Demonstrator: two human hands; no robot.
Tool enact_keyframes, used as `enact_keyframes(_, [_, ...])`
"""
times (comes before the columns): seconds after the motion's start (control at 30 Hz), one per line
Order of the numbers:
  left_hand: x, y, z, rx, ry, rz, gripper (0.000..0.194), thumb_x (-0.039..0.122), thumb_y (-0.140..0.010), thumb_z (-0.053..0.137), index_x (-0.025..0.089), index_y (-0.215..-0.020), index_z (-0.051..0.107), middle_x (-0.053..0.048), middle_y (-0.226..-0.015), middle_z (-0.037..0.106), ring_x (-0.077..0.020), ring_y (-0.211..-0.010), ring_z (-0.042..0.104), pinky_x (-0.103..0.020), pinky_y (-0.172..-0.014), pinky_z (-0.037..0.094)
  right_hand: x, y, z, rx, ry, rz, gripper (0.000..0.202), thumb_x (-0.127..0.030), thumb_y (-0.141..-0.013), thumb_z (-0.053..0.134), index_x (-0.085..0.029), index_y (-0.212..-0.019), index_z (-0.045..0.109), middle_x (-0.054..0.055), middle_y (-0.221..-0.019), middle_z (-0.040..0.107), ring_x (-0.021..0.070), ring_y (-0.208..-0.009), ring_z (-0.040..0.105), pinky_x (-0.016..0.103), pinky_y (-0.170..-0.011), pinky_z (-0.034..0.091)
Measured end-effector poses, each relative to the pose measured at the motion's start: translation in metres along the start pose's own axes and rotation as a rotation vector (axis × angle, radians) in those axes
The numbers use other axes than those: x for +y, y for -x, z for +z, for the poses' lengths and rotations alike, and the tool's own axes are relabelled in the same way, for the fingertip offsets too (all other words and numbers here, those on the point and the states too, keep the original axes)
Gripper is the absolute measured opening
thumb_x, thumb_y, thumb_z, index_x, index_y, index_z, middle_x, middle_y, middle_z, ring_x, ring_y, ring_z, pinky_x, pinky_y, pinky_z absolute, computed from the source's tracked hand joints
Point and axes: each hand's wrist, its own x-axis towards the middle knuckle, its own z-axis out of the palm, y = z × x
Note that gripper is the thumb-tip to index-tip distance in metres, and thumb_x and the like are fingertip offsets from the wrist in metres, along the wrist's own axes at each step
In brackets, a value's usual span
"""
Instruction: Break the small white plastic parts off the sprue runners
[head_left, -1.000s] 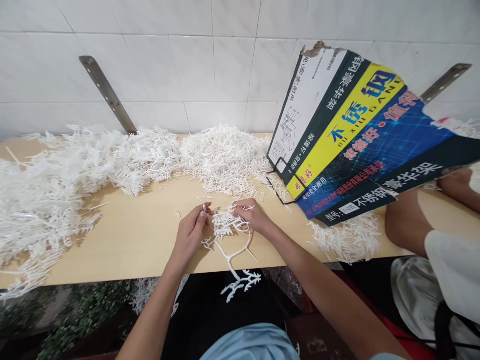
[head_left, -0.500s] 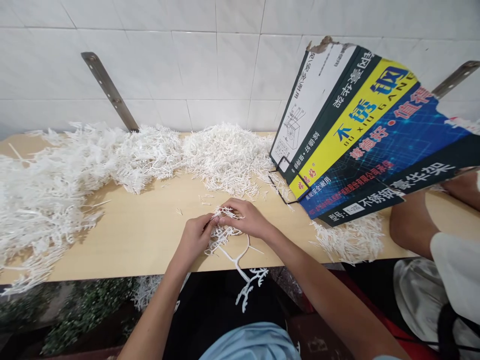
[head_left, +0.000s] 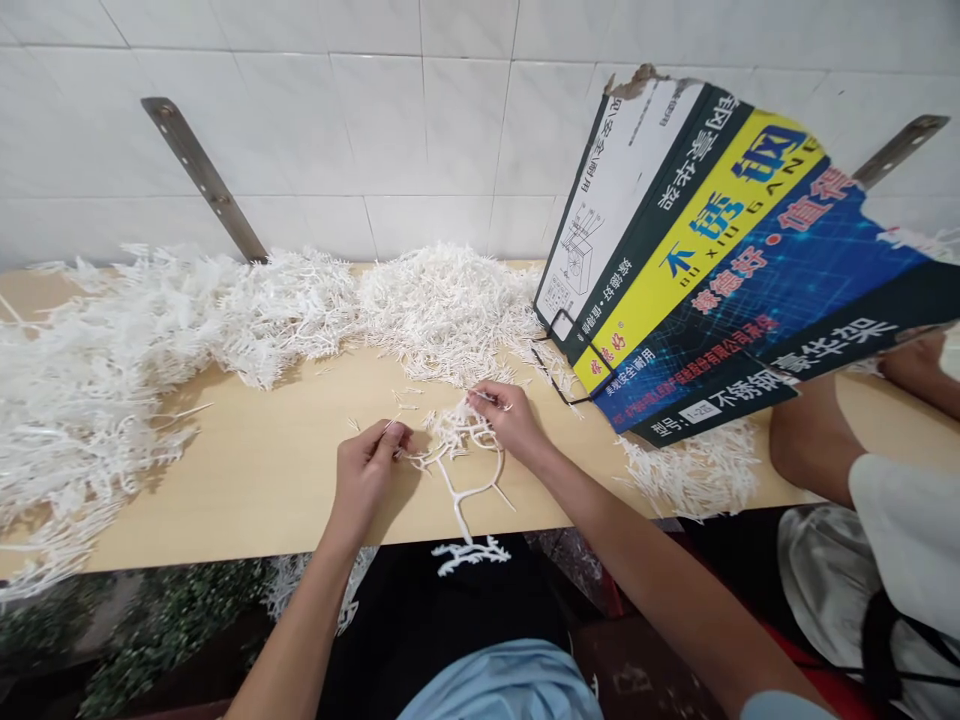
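A white plastic branch (head_left: pixel 459 496) with forked stems and bushy tips lies between my hands, its lower end reaching past the table's front edge. My left hand (head_left: pixel 365 468) is closed at the left of the branch, thumb against fingers, with thin white twig ends at the fingertips. To the upper right, my right hand (head_left: pixel 510 422) pinches the branch's upper tips between thumb and fingers. Exactly which twigs each hand grips is hard to make out. Just behind them rises a heap of small white plastic pieces (head_left: pixel 450 305).
A large heap of white branches (head_left: pixel 97 370) covers the table's left side. A torn printed cardboard sheet (head_left: pixel 705 270) leans at the right, by a black wire frame (head_left: pixel 541 370). Beyond it are white pieces (head_left: pixel 694 470) and another person's arm (head_left: pixel 814 435). Metal brackets (head_left: pixel 206 180) are on the tiled wall.
My hands have moved apart, the left one leftward and the right one slightly up and right. The branch has spread out between them, and its lower end has swung left. The view has shifted slightly.
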Motion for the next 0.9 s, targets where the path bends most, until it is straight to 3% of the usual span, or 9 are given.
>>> enact_keyframes(0.13, [0.007, -0.003, 0.005, -0.070, -0.010, 0.014, 0.040, 0.044, -0.101, 0.050, 0.020, -0.129, 0.066, -0.009, -0.117, 0.075, -0.0202, -0.091, 0.068, -0.032, -0.084, 0.052, -0.005, 0.002, 0.004, -0.156, 0.010, -0.063, 0.023, -0.040, -0.086, 0.072, -0.017, -0.085, 0.076, 0.005, -0.085, 0.073, 0.0199, -0.083, 0.065, 0.030, -0.076, 0.048])
enact_keyframes(0.2, [0.010, -0.004, 0.008, -0.138, -0.039, 0.043, 0.045, 0.046, -0.102, 0.048, 0.021, -0.138, 0.061, -0.010, -0.128, 0.071, -0.0216, -0.099, 0.068, -0.033, -0.090, 0.051, -0.006, 0.003, 0.006, -0.210, 0.002, -0.050, 0.022, -0.039, -0.086, 0.073, -0.018, -0.089, 0.078, 0.005, -0.089, 0.076, 0.0206, -0.084, 0.067, 0.030, -0.077, 0.050])
enact_keyframes(0.27, [0.011, -0.005, 0.011, -0.185, -0.095, 0.082, 0.044, 0.049, -0.101, 0.051, 0.021, -0.133, 0.064, -0.010, -0.124, 0.072, -0.0219, -0.099, 0.068, -0.032, -0.087, 0.051, -0.005, 0.004, 0.008, -0.256, 0.035, -0.029, 0.019, -0.035, -0.085, 0.074, -0.018, -0.091, 0.080, 0.005, -0.088, 0.077, 0.0197, -0.081, 0.068, 0.030, -0.075, 0.050])
enact_keyframes(0.37, [0.007, -0.005, 0.013, -0.218, -0.243, 0.155, 0.033, 0.047, -0.100, 0.053, 0.019, -0.103, 0.072, -0.007, -0.096, 0.073, -0.0197, -0.081, 0.064, -0.029, -0.074, 0.047, -0.007, 0.006, 0.011, -0.267, 0.133, -0.034, 0.012, -0.028, -0.083, 0.074, -0.019, -0.087, 0.080, 0.003, -0.081, 0.077, 0.0166, -0.074, 0.065, 0.027, -0.071, 0.047])
enact_keyframes(0.5, [0.003, -0.004, 0.015, -0.239, -0.350, 0.252, 0.034, 0.037, -0.102, 0.049, 0.019, -0.075, 0.062, -0.001, -0.069, 0.060, -0.0153, -0.064, 0.053, -0.027, -0.064, 0.036, -0.012, 0.009, 0.011, -0.256, 0.208, -0.067, 0.007, -0.021, -0.081, 0.071, -0.018, -0.081, 0.078, 0.001, -0.076, 0.075, 0.0143, -0.070, 0.061, 0.027, -0.069, 0.044])
enact_keyframes(0.63, [0.008, -0.002, 0.010, -0.246, -0.318, 0.267, 0.035, 0.034, -0.100, 0.051, 0.019, -0.069, 0.058, 0.002, -0.061, 0.052, -0.0130, -0.058, 0.047, -0.027, -0.061, 0.033, -0.009, 0.007, 0.007, -0.236, 0.188, -0.054, 0.007, -0.021, -0.080, 0.070, -0.018, -0.079, 0.076, 0.001, -0.075, 0.073, 0.0147, -0.069, 0.059, 0.027, -0.068, 0.043])
enact_keyframes(0.8, [0.006, 0.003, 0.002, -0.126, -0.068, 0.087, 0.035, 0.039, -0.097, 0.056, 0.018, -0.070, 0.063, 0.000, -0.063, 0.060, -0.0137, -0.061, 0.053, -0.026, -0.061, 0.038, 0.003, 0.000, 0.002, -0.012, -0.069, 0.059, 0.021, -0.038, -0.083, 0.070, -0.018, -0.081, 0.068, 0.001, -0.071, 0.063, 0.0153, -0.064, 0.056, 0.026, -0.058, 0.042])
enact_keyframes(0.9, [0.002, 0.002, 0.004, -0.081, 0.068, 0.002, 0.034, 0.045, -0.098, 0.056, 0.018, -0.083, 0.070, -0.001, -0.073, 0.066, -0.0149, -0.066, 0.056, -0.026, -0.065, 0.043, 0.002, 0.000, 0.004, -0.118, -0.122, 0.084, 0.026, -0.043, -0.081, 0.074, -0.017, -0.084, 0.069, 0.001, -0.075, 0.064, 0.0156, -0.067, 0.058, 0.025, -0.058, 0.044])
